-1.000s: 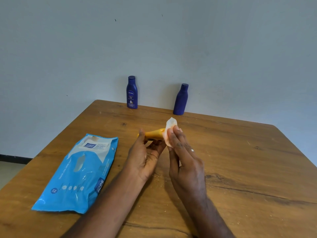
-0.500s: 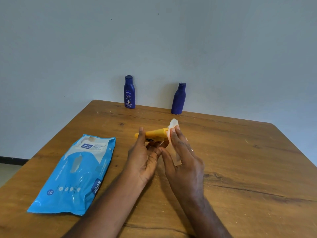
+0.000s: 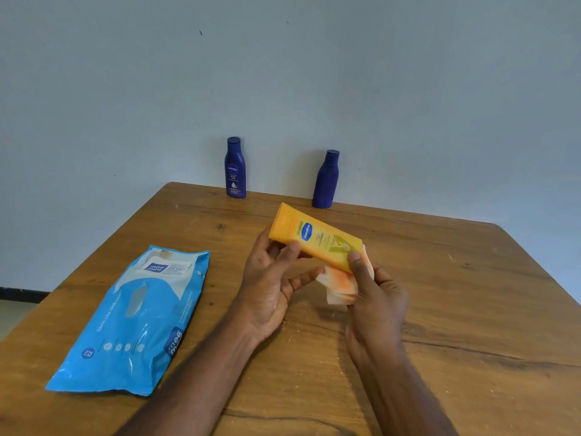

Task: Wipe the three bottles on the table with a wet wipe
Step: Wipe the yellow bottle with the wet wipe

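Above the middle of the wooden table (image 3: 440,309), a person holds a yellow bottle (image 3: 314,239) with both hands, clear of the tabletop. The bottle lies tilted, its capped end up and toward the far left, its label facing the camera. The left hand (image 3: 270,284) grips the capped end, thumb and fingertips curled round it, with the lower fingers spread loosely beneath. The right hand (image 3: 374,297) clasps the other end of the yellow bottle through a white wet wipe (image 3: 339,286), the thumb pressing on the label side and the fingers curled behind; the wipe bunches under the bottle and hangs a little below it, tinted orange where the bottle shows through.

Beyond the yellow bottle, two dark blue bottles stand upright at the far edge of the table against the wall: a labelled blue bottle (image 3: 235,168) to the left and a plain blue bottle (image 3: 326,180) to the right, well apart from each other. Left of the yellow bottle, a blue pack of wipes (image 3: 135,319) lies flat on the table.
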{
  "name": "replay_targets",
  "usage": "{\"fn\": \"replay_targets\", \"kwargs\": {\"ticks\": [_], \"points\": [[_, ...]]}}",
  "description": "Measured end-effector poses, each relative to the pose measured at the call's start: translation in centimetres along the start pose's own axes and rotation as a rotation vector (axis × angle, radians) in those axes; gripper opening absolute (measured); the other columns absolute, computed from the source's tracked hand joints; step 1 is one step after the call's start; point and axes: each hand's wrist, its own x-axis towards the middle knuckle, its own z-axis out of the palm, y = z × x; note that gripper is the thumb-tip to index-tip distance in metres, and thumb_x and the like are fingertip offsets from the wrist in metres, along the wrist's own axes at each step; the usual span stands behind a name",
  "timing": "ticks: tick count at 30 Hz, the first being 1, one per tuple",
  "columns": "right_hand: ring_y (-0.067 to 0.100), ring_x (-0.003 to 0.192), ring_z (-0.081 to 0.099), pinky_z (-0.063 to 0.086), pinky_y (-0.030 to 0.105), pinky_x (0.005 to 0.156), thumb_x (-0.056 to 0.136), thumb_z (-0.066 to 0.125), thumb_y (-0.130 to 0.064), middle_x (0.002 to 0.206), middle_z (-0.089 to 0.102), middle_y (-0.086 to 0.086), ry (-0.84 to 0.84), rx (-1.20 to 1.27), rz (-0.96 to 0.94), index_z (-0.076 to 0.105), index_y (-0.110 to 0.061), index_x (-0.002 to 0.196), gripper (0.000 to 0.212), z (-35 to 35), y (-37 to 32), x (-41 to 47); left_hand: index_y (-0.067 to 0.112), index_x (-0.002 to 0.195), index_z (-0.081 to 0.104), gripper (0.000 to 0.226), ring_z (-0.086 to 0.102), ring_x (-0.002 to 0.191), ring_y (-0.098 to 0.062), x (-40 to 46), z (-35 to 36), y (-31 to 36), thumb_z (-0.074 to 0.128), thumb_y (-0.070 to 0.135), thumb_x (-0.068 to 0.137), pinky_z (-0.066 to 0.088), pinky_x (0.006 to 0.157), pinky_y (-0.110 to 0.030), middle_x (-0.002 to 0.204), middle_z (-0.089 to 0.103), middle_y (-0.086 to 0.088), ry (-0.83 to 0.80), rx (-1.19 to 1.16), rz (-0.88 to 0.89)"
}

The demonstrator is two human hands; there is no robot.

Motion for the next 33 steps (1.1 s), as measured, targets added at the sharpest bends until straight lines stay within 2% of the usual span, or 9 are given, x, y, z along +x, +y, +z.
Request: {"fn": "replay_targets", "kwargs": {"ticks": [5,13,15,18,20,22,24,29,33], "points": [[0.03,0.099,0.074,0.06,0.043,0.083,0.086,0.073,-0.015,0.106,0.076,0.019,-0.073,0.046,0.147,0.069,0.0,0.113,0.031,0.0,-0.6,-0.2,0.032,0.147,0.047,0.077,0.062,0.127,-0.027,0.2,-0.9,0.5,0.077,0.009,0.08,0.058,0.095,-0.047,0.139,0.064,-0.006,-0.239,0.183,0.068],[0.024,0.087,0.077,0.062,0.037,0.062,0.096,0.063,-0.018,0.102,0.078,0.014,-0.09,0.042,0.252,0.067,-0.006,0.116,0.024,-0.6,-1.5,-0.3,0.022,0.136,0.056,0.082,0.06,0.13,-0.029,1.1,-2.2,1.7,0.094,0.024,0.063,0.057,0.094,-0.053,0.144,0.06,-0.007,-0.23,-0.006,0.037],[0.022,0.091,0.076,0.062,0.036,0.067,0.099,0.058,-0.019,0.103,0.078,0.011,-0.029,0.045,0.134,0.066,-0.008,0.119,0.024,-0.8,-1.7,-0.1,0.023,0.134,0.058,0.082,0.061,0.128,-0.03,1.3,-2.6,1.8,0.095,0.031,0.061,0.058,0.089,-0.055,0.141,0.062,-0.011,-0.209,-0.052,-0.007],[0.008,0.101,0.071,0.056,0.022,0.079,0.102,0.054,-0.021,0.108,0.076,-0.002,-0.002,-0.353,-0.347,0.066,-0.016,0.13,0.031,-0.6,-1.4,-0.3,0.018,0.126,0.065,0.072,0.067,0.119,-0.034,0.9,-2.2,1.6,0.092,0.04,0.063,0.061,0.083,-0.054,0.133,0.066,-0.019,-0.184,-0.065,-0.094],[-0.008,0.116,0.06,0.05,0.013,0.092,0.102,0.053,-0.021,0.13,0.065,-0.016,-0.13,-0.57,-0.56,0.058,-0.031,0.139,0.039,-0.2,-0.5,-0.9,0.014,0.123,0.067,0.054,0.07,0.112,-0.034,0.4,-1.4,1.2,0.078,0.037,0.076,0.061,0.086,-0.051,0.128,0.068,-0.023,-0.149,-0.063,-0.141],[-0.008,0.143,0.033,0.031,0.025,0.12,0.1,0.046,-0.036,0.152,0.043,-0.021,-0.381,-0.813,-0.59,0.045,-0.054,0.136,0.041,0.6,0.8,-1.8,0.008,0.121,0.069,0.039,0.071,0.109,-0.03,0.0,-0.9,1.0,0.061,0.029,0.089,0.063,0.084,-0.045,0.126,0.068,-0.023,-0.147,-0.076,-0.193],[-0.007,0.15,0.014,0.017,0.037,0.127,0.102,0.042,-0.034,0.159,0.029,-0.017,-0.514,-1.003,-0.63,0.036,-0.049,0.141,0.042,0.9,1.9,-2.1,0.005,0.119,0.071,0.035,0.069,0.113,-0.029,-0.1,-0.9,1.0,0.056,0.026,0.095,0.062,0.089,-0.042,0.128,0.066,-0.025,-0.155,-0.091,-0.234],[-0.005,0.151,0.011,0.021,0.039,0.125,0.104,0.043,-0.029,0.161,0.021,-0.021,-0.499,-0.951,-0.698,0.029,-0.032,0.15,0.049,0.7,1.8,-1.5,0.008,0.123,0.071,0.04,0.064,0.122,-0.033,-0.2,-1.0,0.9,0.053,0.032,0.097,0.053,0.102,-0.044,0.131,0.065,-0.024,-0.21,0.023,-0.271],[-0.002,0.152,0.011,0.025,0.042,0.124,0.105,0.044,-0.019,0.164,0.018,-0.015,-0.392,-0.883,-0.71,0.026,-0.029,0.153,0.052,0.2,1.4,-0.6,0.01,0.122,0.072,0.042,0.069,0.109,-0.027,-0.6,-0.5,0.3,0.05,0.037,0.099,0.057,0.094,-0.04,0.122,0.069,-0.02,-0.274,0.165,-0.325]]}}
